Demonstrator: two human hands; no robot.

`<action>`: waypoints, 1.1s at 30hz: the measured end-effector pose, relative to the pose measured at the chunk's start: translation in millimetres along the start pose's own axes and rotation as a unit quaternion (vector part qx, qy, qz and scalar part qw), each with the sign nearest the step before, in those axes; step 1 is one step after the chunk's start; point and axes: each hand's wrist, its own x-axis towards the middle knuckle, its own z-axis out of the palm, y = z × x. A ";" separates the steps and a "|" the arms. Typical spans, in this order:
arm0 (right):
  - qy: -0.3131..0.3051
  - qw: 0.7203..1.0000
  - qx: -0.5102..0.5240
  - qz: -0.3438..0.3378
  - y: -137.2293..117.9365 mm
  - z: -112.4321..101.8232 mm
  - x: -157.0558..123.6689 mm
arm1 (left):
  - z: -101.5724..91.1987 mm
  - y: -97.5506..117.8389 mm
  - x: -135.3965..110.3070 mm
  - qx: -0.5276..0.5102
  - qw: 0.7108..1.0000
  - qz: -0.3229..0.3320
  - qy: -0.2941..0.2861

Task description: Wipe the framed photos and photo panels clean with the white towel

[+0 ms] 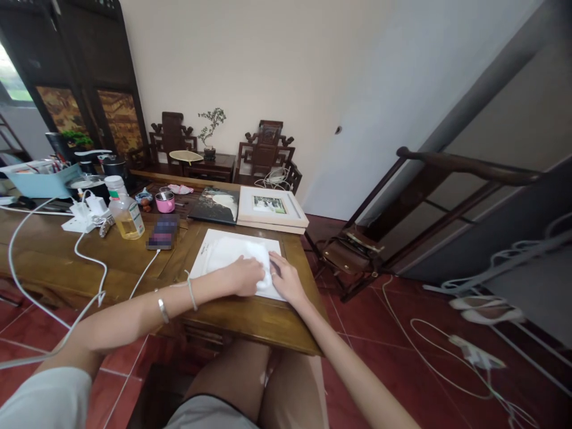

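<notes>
A white picture frame (210, 250) lies flat on the wooden table (250, 322) in front of me. A white cloth (250, 253) is spread over its glass. My left hand (245, 276) rests on the cloth with its fingers curled, pressing it onto the frame. My right hand (286, 279) lies beside it at the frame's near right corner, fingers stretched flat on the frame's edge. Bracelets circle my left wrist.
A second white frame (270, 207) and a dark photo print (215, 205) lie farther back. A plastic bottle (126, 210), pink cup (165, 201), phone (162, 232), power strip and white cables sit to the left. Carved chairs, a stair rail and cables on red floor tiles surround the table.
</notes>
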 end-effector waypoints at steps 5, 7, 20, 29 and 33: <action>-0.002 1.000 0.000 0.001 -0.5 -0.3 -0.8 | -7.9 -57.7 31.7 -0.076 0.994 -0.078 0.011; 0.000 1.000 0.004 0.001 -0.4 -0.5 -1.1 | -9.5 -76.8 35.2 -0.086 0.991 -0.101 0.021; 0.011 1.000 0.008 -0.002 0.0 1.8 -1.1 | 17.0 -56.7 -73.7 -0.091 0.991 -0.085 -0.039; 0.001 1.000 -0.007 0.001 0.8 0.2 -1.5 | 12.0 -50.7 -84.1 -0.130 0.986 -0.085 -0.059; 0.002 1.000 -0.006 -0.001 0.3 0.1 -1.9 | 14.6 -99.7 -46.0 -0.125 0.986 -0.110 -0.028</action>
